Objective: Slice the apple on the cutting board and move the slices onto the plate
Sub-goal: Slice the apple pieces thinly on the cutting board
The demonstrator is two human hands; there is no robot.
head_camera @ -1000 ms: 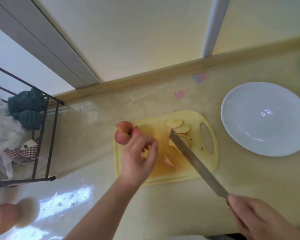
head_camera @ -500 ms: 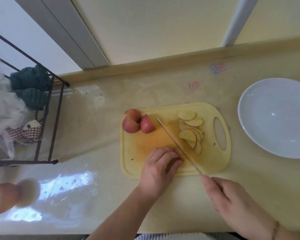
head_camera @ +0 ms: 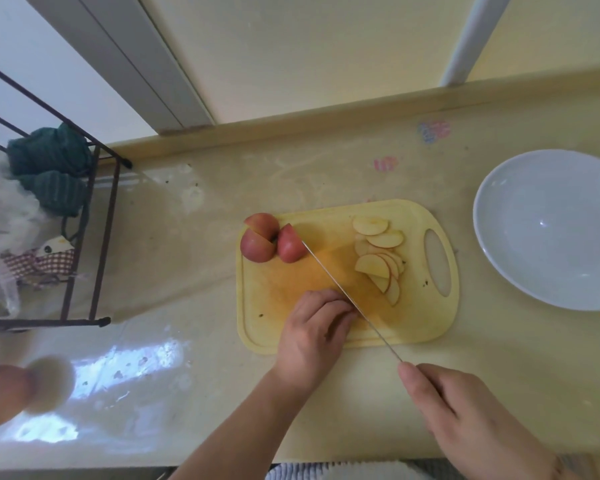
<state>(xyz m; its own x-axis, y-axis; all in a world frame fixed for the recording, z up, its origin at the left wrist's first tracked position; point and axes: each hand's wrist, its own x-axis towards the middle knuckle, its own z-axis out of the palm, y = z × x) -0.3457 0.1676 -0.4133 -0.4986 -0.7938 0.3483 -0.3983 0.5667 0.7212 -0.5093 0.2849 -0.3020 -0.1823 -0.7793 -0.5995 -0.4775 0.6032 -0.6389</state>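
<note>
A yellow cutting board (head_camera: 426, 327) lies on the counter. Three red apple chunks (head_camera: 261, 244) stand at its far left corner. Several thin apple slices (head_camera: 381, 258) lie fanned near the handle hole. My left hand (head_camera: 316, 334) rests on the board's near part with curled fingers that cover an apple wedge. My right hand (head_camera: 465, 410) grips a knife (head_camera: 340, 289) by the handle. The blade runs diagonally across the board, its side right against my left fingertips and its tip by the chunks. The white plate (head_camera: 551, 230) sits to the right with nothing on it.
A dark wire rack (head_camera: 94, 237) with green cloths (head_camera: 49, 168) and plastic bags stands at the left. A blurred whole apple (head_camera: 0, 396) lies at the near left. The counter's raised back edge and a wall run behind the board.
My left hand left the apple chunks and came down onto the wedge at the board's near part. The knife turned edge down and now lies against my left fingers.
</note>
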